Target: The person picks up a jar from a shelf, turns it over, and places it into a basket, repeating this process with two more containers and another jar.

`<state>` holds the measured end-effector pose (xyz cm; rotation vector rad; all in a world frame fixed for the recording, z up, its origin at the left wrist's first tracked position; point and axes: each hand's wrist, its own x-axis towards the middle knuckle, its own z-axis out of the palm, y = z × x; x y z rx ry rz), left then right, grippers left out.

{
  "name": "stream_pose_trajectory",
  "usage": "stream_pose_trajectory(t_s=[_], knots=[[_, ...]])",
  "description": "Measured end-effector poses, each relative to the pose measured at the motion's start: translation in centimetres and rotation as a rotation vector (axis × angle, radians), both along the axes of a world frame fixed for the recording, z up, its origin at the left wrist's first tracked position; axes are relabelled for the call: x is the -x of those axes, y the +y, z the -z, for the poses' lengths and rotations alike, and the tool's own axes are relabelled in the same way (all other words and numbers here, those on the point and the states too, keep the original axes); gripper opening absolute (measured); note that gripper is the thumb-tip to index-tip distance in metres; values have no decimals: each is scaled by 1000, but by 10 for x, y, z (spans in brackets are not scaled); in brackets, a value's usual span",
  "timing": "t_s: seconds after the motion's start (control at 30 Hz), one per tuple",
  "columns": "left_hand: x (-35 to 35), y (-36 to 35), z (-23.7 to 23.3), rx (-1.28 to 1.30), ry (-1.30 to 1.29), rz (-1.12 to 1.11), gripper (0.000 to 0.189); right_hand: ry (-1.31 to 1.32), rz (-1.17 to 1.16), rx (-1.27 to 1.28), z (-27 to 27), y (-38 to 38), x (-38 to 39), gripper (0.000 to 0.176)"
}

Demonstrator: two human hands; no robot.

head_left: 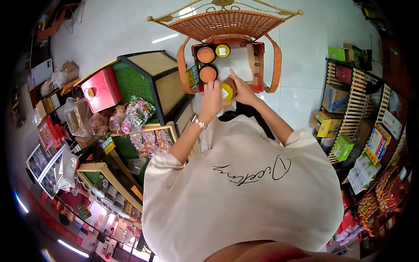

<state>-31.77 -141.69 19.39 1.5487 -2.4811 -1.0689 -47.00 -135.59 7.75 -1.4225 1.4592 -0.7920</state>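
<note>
A jar with a yellow lid [226, 92] is between my two hands at the near edge of a red box [260, 61]. My left hand [212, 101] holds it from the left, fingers bent against it. Around its right side are the fingers of my right hand [244, 89]. Inside the box, two jars with orange lids, one at the back [206, 54] and one nearer [208, 74], stand along the left side. Another yellow-lidded jar [222, 51] stands beside the back one.
The box rests on a wicker chair [274, 61] with a woven back. Green-lined display stands [135, 83] with a red box [101, 90] and bagged goods are at the left. Slatted shelves [352, 102] with cartons stand at the right.
</note>
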Motion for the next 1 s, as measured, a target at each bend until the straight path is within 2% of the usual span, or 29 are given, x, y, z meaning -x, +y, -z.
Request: stream_pose_trajectory(t_s=[0.03, 0.17, 0.2, 0.3, 0.33, 0.43, 0.47, 0.57, 0.63, 0.73, 0.8, 0.87, 1.0], knots=[[4, -10, 18, 15, 3, 9, 69, -5, 65, -19, 8, -9, -2, 115], [23, -39, 56, 24, -66, -19, 67, -231, 374, -535, 56, -22, -14, 105], [27, -45, 62, 24, -78, -24, 67, -506, 570, -580, 97, -14, -23, 85], [33, -59, 92, 97, 14, 67, 65, -1144, 982, -1037, 109, -25, 2, 61], [37, -64, 102, 85, 41, 89, 62, -1272, 1031, -1123, 114, -29, 10, 44], [60, -81, 119, 63, 18, 223, 62, -1190, 1232, -1135, 96, -56, 29, 28], [70, -85, 124, -11, 54, 224, 65, -1230, 1178, -1136, 103, -58, 38, 29], [96, -95, 144, -16, 94, 267, 63, -1263, 1188, -1090, 138, -62, 59, 29], [109, -100, 170, 151, 3, 345, 54, -1167, 1150, -1117, 127, -86, 69, 28], [130, -110, 204, 387, -117, 352, 50, -1124, 1137, -1107, 148, -110, 78, 32], [134, -117, 223, 340, -127, 321, 50, -1116, 1146, -1123, 160, -117, 84, 32], [135, -125, 229, 320, -150, 325, 48, -1098, 1140, -1103, 150, -131, 85, 33], [137, -117, 257, 416, -153, 330, 44, -1156, 1180, -1101, 184, -127, 86, 34]])
